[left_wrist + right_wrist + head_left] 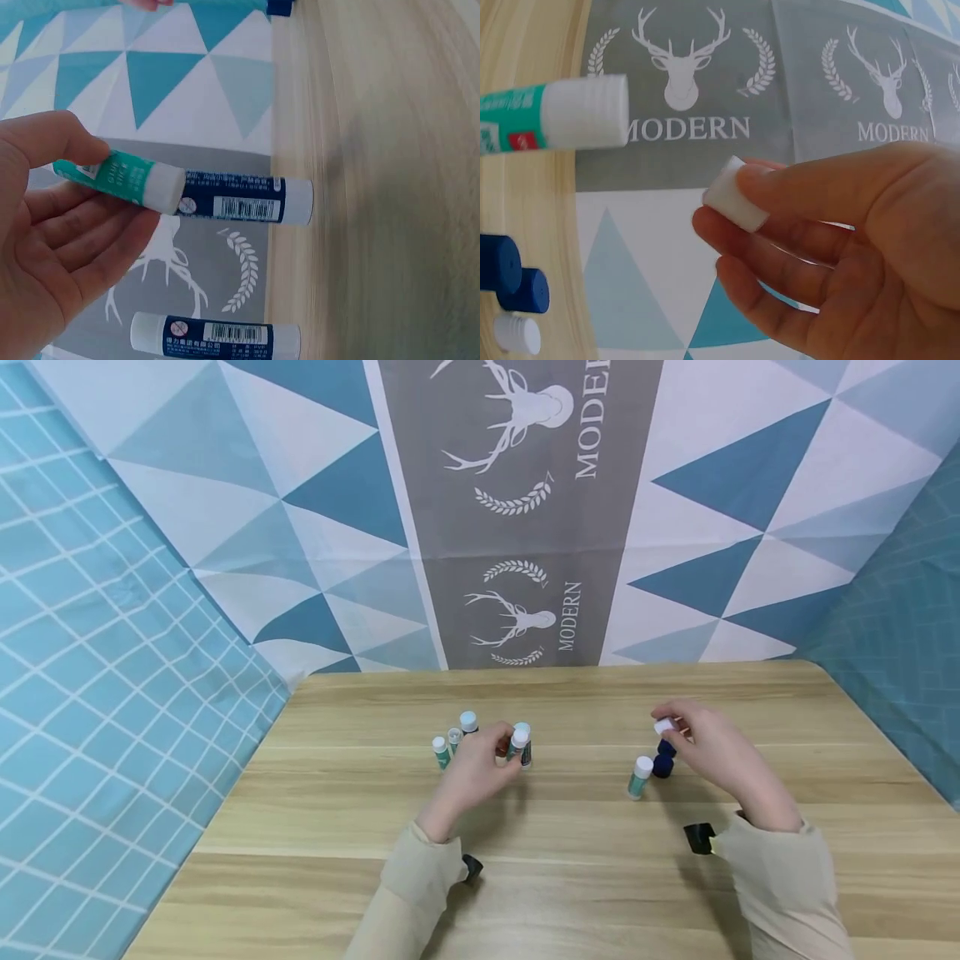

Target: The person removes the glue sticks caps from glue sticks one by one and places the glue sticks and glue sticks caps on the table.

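My left hand (474, 768) pinches a green glue stick (124, 178) between thumb and fingers, its white end free. Just behind it a dark blue glue stick (232, 197) stands upright on the table, partly hidden. In my right hand (708, 747) a small white cap (736, 196) is pinched between thumb and fingertips. Below that hand two dark blue caps (662, 766) sit close together on the table. A green glue stick with a white top (641, 777) stands beside them. Another small white cap (517, 334) shows near the blue caps in the right wrist view.
Left of my left hand stand a small green glue stick (441, 753), a second one with a clear-looking top (454, 737) and a dark blue one (468, 722). A patterned cloth (525, 527) hangs behind the wooden table (585, 877). Black wrist devices (699, 838) show at both sleeves.
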### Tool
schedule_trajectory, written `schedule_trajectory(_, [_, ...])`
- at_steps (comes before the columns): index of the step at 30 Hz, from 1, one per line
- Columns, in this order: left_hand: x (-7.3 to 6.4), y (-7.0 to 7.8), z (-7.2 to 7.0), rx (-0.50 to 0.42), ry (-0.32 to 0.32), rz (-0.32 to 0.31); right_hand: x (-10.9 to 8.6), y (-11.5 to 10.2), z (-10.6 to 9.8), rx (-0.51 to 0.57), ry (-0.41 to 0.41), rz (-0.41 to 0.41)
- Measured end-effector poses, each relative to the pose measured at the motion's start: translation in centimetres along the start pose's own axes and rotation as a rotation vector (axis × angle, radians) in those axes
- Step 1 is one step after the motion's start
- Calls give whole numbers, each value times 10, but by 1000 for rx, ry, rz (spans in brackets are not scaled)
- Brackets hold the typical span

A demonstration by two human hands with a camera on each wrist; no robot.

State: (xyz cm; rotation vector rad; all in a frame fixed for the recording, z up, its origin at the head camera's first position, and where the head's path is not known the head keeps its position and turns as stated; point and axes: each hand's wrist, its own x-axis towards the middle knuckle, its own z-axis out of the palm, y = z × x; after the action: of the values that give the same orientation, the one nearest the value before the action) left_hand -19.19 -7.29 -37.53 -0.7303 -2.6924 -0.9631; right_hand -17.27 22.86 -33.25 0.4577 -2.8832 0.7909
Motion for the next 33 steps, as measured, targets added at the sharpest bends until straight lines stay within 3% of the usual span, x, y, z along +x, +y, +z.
schedule_trajectory(6, [1,-6,-1,23,17,-30,2,8,-1,-7,-13,37])
schedule_trajectory(13, [2,-12,2,26,10,-115,0,20,2,-32,-94,117])
schedule_trajectory(18, [2,-16,5,33,0,-130,-2,27,4,-36,-143,185])
schedule_trajectory(33, [1,-22,13,76,-46,-162,-2,45,15,-74,-241,231])
